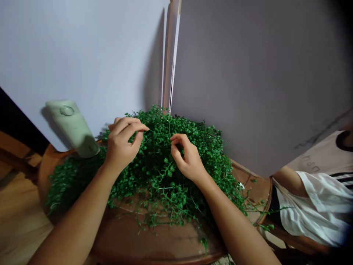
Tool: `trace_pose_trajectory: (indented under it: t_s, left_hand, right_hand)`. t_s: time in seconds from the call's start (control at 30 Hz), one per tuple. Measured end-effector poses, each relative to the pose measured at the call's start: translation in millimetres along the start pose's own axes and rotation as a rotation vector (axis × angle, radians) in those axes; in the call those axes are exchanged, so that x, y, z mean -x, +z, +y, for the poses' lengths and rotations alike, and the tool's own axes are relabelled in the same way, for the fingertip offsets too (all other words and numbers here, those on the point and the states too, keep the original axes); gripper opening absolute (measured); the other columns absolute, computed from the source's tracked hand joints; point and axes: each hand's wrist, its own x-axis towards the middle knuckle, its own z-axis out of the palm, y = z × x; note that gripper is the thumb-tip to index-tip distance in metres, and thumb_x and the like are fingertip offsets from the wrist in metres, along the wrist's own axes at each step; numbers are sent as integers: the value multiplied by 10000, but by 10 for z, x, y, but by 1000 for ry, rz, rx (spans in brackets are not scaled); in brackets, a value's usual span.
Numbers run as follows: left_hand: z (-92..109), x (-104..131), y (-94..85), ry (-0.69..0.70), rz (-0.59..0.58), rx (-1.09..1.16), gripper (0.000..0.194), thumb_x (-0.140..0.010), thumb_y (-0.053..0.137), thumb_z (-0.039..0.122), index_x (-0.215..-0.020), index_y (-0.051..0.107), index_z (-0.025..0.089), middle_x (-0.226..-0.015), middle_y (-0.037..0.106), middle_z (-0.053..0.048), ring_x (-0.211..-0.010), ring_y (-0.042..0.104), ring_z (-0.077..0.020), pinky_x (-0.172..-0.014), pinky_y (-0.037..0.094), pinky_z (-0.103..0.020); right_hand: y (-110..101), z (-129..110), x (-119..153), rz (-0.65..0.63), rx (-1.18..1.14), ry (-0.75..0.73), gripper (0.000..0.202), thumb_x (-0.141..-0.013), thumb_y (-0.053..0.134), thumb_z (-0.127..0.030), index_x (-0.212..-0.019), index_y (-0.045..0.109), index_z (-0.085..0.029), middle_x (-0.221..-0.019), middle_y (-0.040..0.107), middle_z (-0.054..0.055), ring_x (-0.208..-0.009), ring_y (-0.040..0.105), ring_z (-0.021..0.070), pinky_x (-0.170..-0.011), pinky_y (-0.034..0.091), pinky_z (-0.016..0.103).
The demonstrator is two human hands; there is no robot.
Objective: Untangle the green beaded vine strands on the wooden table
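A large heap of leafy green artificial-looking sprigs [154, 158] spreads over a round brown table [124, 235]. Above its left part is my left hand [124, 141], with thumb and fingertips brought close together; a thin strand shows near the fingertips, too fine to make out clearly. My right hand [187, 156] hovers over the middle of the heap, thumb and index finger curled toward each other. A thin green stem rises by its fingertips, and whatever it pinches is too small to name. The two hands are apart.
A pale green bottle [75, 129] stands at the left, beside the heap. Behind the table two upright panels, one light [82, 48] and one grey [248, 73], meet near the middle. At the right edge sits a person in a white top [314, 206].
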Motion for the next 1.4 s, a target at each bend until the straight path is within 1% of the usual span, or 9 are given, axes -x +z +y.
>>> trace_pose_trajectory:
  t_s: [0.17,0.37,0.47,0.53,0.63,0.93,1.17,1.3,1.4]
  left_hand:
    - [65,-16,-32,70,-116,203,160,-1005,524,200,-995,683,223,-970,697,-58,-949,639,-220,-909,459,-408]
    - [223,16,65,233,-422,383,366,-918,680,563,-978,676,202,-891,725,-40,-869,639,-204,-834,429,-355]
    - [323,49,122,232,-459,393,211,-963,683,413,-982,648,205,-882,714,-29,-850,636,-186,-815,432,-332]
    - [366,62,135,242,-439,383,55,-985,647,259,-1011,628,214,-898,710,-23,-851,639,-180,-817,436,-326]
    - [374,67,131,254,-379,373,95,-959,628,158,-1020,599,225,-895,694,-19,-850,648,-190,-822,453,-337]
    - [329,57,125,278,-407,432,179,-946,661,186,-1098,658,281,-976,740,-20,-879,683,-200,-843,511,-362]
    - [348,35,113,243,-264,378,113,-958,651,180,-1015,654,278,-863,727,7,-798,688,-184,-763,523,-349]
    - [301,50,98,183,-153,286,97,-953,674,184,-1005,634,255,-870,719,14,-750,677,-154,-704,549,-301]
    - [276,62,86,154,-139,246,107,-951,651,165,-961,626,269,-871,728,30,-747,682,-155,-697,561,-299]
  right_hand:
    - [-4,-25,-9,0,23,-37,142,-1002,467,-193,-1122,544,-196,-934,625,44,-828,599,175,-787,479,308]
    - [-27,-41,-28,44,45,-67,139,-1057,456,-241,-1025,582,-192,-956,621,54,-861,587,171,-810,470,305]
    - [-21,-46,-35,56,47,-75,174,-1064,430,-234,-1010,589,-190,-947,617,55,-867,585,169,-818,474,301]
    - [-13,-48,-38,37,40,-78,192,-1066,414,-229,-1012,594,-187,-953,632,57,-880,599,166,-829,480,296]
    - [-4,-43,-42,6,23,-64,202,-1068,405,-227,-1026,597,-183,-960,660,54,-882,617,156,-837,488,281]
    - [4,-38,-56,-55,70,-23,249,-1082,377,-267,-1028,605,-185,-951,687,50,-869,643,150,-838,495,268]
    - [-86,-104,-22,-43,126,-104,251,-1095,410,-297,-1273,569,-219,-1332,680,71,-1398,517,195,-1218,247,434]
    - [-122,-80,-34,-190,85,-211,539,-960,660,-552,-1348,529,-200,-1349,664,97,-1244,612,216,-1102,390,372]
    - [-105,-75,-49,-195,137,-229,495,-991,636,-512,-1343,523,-183,-1259,694,96,-1143,641,204,-966,416,336]
